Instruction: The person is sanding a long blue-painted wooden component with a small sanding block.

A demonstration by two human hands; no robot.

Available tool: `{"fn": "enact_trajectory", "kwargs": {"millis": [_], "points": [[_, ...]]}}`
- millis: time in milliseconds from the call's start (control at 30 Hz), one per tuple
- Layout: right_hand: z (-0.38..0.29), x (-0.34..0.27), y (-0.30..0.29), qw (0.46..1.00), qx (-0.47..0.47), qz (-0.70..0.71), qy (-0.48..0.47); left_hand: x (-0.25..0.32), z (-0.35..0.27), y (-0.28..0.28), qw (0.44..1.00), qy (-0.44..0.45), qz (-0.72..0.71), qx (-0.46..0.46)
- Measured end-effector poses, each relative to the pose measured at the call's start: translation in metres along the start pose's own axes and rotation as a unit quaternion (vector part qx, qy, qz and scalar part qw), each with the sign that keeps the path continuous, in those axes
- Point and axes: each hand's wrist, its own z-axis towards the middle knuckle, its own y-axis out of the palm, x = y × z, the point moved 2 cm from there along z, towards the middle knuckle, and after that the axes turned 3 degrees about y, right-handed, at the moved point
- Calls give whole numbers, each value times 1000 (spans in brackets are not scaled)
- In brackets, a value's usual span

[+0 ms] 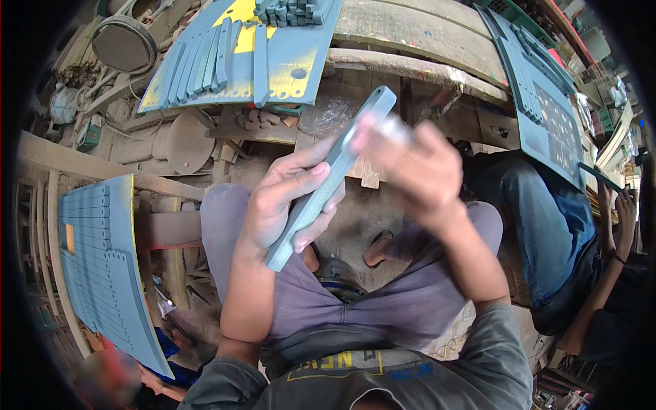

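My left hand [297,195] is closed around a blue-grey painted bar [328,179], which tilts up to the right and has a hole near its rounded upper end. At the bar's upper part is my right hand [420,174], blurred by motion, with a small whitish and pink item [382,130] at its fingers; its kind cannot be told. Beyond my hands, a row of similar painted bars [205,64] lies on a blue and yellow board [307,61], with a single bar [261,66] apart from the row and a stack of short blue-grey pieces [292,11] behind.
A wooden bench [410,23] stands ahead. On the left, another board [128,205] bears many blue-grey bars [102,266]. At right, a co-worker's hands [617,215] hold a dark bar beside a third board [556,138]. Another person [154,384] is at the lower left.
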Motion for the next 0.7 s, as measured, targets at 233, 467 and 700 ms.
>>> {"fn": "enact_trajectory", "kwargs": {"millis": [233,467,700], "points": [[6,17,1,999,33,5,28,-1,-2,-4,1000,-17,-6,-5],[2,20,-5,999,29,-9,20,0,-3,1,999,-15,-31,-11],[9,20,-14,999,5,9,39,3,-5,1,1000,-15,-7,-3]]}}
